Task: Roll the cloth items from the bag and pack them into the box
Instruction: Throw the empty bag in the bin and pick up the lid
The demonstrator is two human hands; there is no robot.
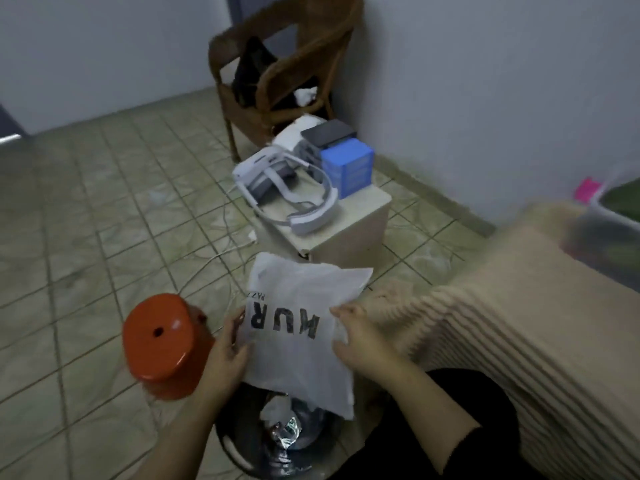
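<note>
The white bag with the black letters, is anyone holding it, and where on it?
Yes. The left hand pinches the white bag at its left edge, and the right hand grips its right edge; both hold it up.

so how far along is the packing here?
Barely started. Done: nothing visible; no rolled cloth anywhere in view. In hand: the left hand and right hand both grip the white printed bag, held over a black bin. Left: take the cloth out, roll it, pack it. A clear tub at far right may be the box; too blurred to confirm.
</note>
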